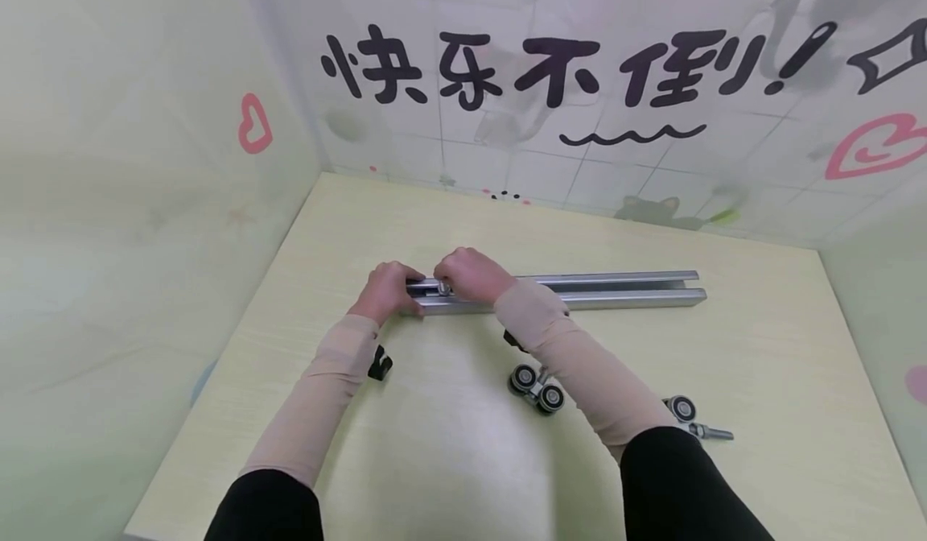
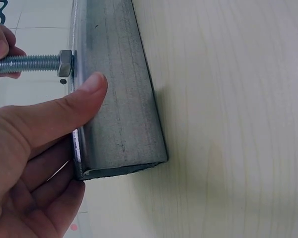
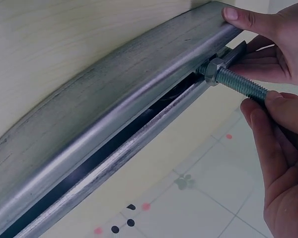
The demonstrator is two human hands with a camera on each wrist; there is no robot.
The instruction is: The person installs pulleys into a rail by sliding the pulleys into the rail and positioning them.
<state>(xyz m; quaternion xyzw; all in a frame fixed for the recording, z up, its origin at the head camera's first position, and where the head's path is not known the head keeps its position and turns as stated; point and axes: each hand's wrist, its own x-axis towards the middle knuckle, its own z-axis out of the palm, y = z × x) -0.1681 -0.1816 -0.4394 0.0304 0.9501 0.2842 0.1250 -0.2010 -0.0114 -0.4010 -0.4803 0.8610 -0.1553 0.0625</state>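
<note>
A long silver metal C-channel rail (image 1: 630, 298) lies across the table, its slot facing up. My left hand (image 1: 387, 291) grips the rail's left end, with the thumb (image 2: 92, 84) on the near side and the fingers around the far side. A threaded bolt (image 3: 241, 85) with a hex nut (image 3: 214, 72) stands up out of the slot close to that end. The free end of the bolt is pinched between the thumb and fingers of my right hand (image 1: 474, 274). Whatever the bolt joins inside the rail is hidden by the channel walls.
A roller trolley (image 1: 537, 389) with black wheels lies in front of the rail. Another trolley (image 1: 682, 409), its bolt pointing right, is partly behind my right sleeve. Small black pieces lie beside the left forearm (image 1: 380, 363) and the right forearm (image 1: 512, 340). A printed wall covering (image 1: 463, 154) borders the table's back.
</note>
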